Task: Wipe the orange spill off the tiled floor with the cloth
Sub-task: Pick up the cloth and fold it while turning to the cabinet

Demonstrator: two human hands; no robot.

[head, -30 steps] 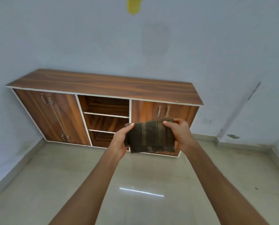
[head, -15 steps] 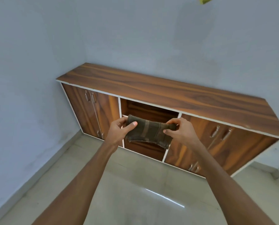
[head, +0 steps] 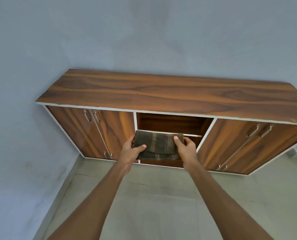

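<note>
The cloth (head: 157, 144), dark, striped and folded into a thick pad, is held up in the air, well above the floor (head: 153, 205). Its left edge is gripped by the left hand (head: 131, 152), with the thumb laid on the near face and the fingers curled behind. Its right edge is pinched in the same way by the right hand (head: 185, 149). Both arms are stretched forward.

Just behind the cloth stands the open middle bay of a wooden cabinet (head: 161, 94). The cloth's far edge lines up with a shelf (head: 192, 135) there, but whether the two touch cannot be told. Closed doors with metal handles are seen on either side of the bay. The cabinet is set against a pale blue wall (head: 109, 40).

No orange spill is seen on the pale tiles in view. Nothing is being wiped at this moment, since the cloth is off the floor and kept folded. Whether the spill lies out of view and untouched, or is already gone, cannot be judged from this view. No orange stain can be made out on the cloth's near face.
</note>
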